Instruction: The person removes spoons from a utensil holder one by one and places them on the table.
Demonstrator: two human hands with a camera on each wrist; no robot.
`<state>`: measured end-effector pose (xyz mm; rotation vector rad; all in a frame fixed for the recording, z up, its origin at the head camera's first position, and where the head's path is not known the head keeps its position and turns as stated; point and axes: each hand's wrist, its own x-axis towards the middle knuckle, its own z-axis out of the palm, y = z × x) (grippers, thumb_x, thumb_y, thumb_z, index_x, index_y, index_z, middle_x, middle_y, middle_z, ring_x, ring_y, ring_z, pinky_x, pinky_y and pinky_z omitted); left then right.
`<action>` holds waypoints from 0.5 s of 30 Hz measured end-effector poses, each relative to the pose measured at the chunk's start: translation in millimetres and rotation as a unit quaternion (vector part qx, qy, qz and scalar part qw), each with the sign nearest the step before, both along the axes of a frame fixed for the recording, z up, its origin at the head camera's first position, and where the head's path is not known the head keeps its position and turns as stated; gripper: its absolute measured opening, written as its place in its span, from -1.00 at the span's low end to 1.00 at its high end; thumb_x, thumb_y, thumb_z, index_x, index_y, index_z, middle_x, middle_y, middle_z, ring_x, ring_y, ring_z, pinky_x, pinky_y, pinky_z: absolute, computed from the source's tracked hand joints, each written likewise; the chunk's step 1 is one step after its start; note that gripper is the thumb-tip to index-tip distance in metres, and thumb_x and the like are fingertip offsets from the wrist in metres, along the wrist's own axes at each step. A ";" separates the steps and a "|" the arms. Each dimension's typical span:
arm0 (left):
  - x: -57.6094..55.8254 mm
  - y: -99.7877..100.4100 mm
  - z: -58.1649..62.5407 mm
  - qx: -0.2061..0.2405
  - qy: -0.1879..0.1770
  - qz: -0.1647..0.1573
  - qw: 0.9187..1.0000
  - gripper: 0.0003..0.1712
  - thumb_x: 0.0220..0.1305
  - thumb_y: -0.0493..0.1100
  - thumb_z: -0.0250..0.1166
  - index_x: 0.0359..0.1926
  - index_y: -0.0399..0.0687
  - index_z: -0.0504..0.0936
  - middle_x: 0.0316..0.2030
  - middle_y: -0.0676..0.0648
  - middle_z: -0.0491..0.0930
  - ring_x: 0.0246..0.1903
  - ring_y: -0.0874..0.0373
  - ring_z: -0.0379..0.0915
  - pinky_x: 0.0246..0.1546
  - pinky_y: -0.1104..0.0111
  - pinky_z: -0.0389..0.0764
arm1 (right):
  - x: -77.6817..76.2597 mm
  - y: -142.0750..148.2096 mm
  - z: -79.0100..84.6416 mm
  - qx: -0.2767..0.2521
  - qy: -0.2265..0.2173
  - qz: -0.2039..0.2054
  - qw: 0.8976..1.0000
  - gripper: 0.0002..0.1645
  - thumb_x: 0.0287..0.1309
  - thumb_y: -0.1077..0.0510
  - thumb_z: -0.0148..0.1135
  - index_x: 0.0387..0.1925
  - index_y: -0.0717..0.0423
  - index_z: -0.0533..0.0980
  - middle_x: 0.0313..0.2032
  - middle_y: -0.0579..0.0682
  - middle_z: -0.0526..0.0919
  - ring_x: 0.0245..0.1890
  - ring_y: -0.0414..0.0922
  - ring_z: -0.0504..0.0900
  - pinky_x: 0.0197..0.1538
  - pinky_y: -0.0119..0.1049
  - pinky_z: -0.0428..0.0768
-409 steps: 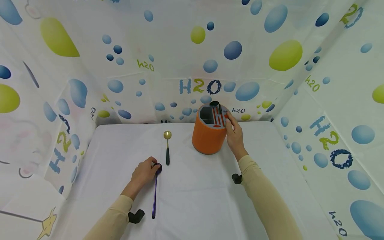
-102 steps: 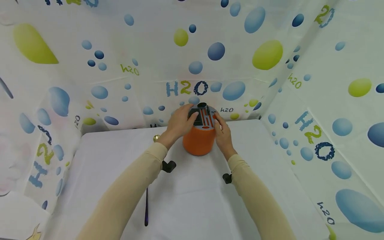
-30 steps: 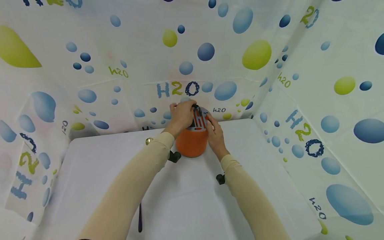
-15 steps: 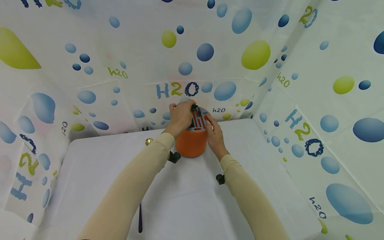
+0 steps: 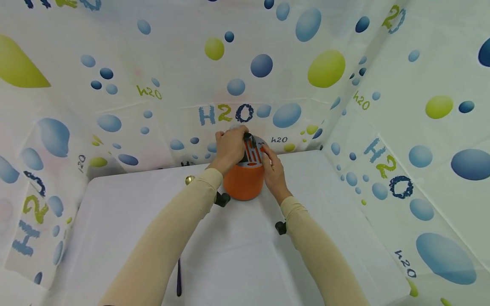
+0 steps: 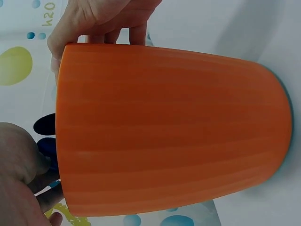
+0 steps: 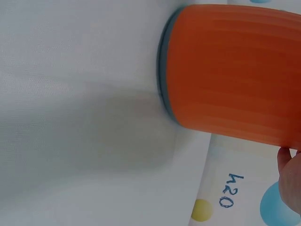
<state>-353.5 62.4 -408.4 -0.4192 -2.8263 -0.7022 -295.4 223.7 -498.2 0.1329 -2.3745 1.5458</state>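
Observation:
An orange utensil holder (image 5: 245, 182) with a grey slotted top stands upright at the back of the table. My right hand (image 5: 274, 171) grips its upper right side, thumb over the rim and fingers behind in the left wrist view. Over the holder's top left is my left hand (image 5: 230, 148). In the left wrist view its fingers pinch a dark blue rounded utensil end (image 6: 48, 151) just above the rim, beside a black rounded end (image 6: 45, 124) that sticks out. The rest of that blue piece is hidden behind the orange wall.
A gold spoon (image 5: 189, 180) lies left of the holder, mostly covered by my left sleeve. Nearer the front, the dark purple handle (image 5: 178, 278) of another spoon shows beside that sleeve. A patterned white curtain (image 5: 183, 68) hangs right behind the table (image 5: 237, 263).
My left hand has left the purple spoon on the table and moved to the holder, then further over its top. My right hand keeps its grip. The last half second shows hardly any movement.

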 end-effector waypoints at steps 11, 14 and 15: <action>1.8 1.4 3.6 -0.008 -0.004 0.008 1.000 -0.60 0.57 -0.27 0.05 0.26 0.16 0.59 0.06 -0.06 0.72 0.03 -0.07 0.63 0.33 -0.10 0.25 | 1.7 -1.0 2.7 -0.005 0.000 0.001 1.000 -0.42 0.65 -0.14 -0.17 0.54 -0.15 0.33 0.55 -0.12 0.31 0.56 -0.09 0.26 0.58 -0.06 0.23; 1.8 1.7 4.2 -0.008 -0.002 0.007 1.000 -0.60 0.56 -0.28 0.06 0.25 0.16 0.59 0.05 -0.06 0.72 0.03 -0.07 0.64 0.32 -0.09 0.26 | 1.8 -1.1 3.1 -0.006 -0.001 0.000 1.000 -0.42 0.65 -0.14 -0.17 0.54 -0.13 0.33 0.55 -0.11 0.31 0.56 -0.08 0.26 0.59 -0.06 0.23; 1.7 1.8 4.3 -0.008 -0.001 0.007 1.000 -0.60 0.56 -0.28 0.06 0.25 0.16 0.59 0.05 -0.06 0.72 0.02 -0.08 0.64 0.31 -0.09 0.26 | 1.9 -1.2 3.3 -0.006 0.000 0.001 1.000 -0.42 0.65 -0.13 -0.17 0.54 -0.13 0.33 0.56 -0.11 0.31 0.56 -0.08 0.26 0.59 -0.06 0.23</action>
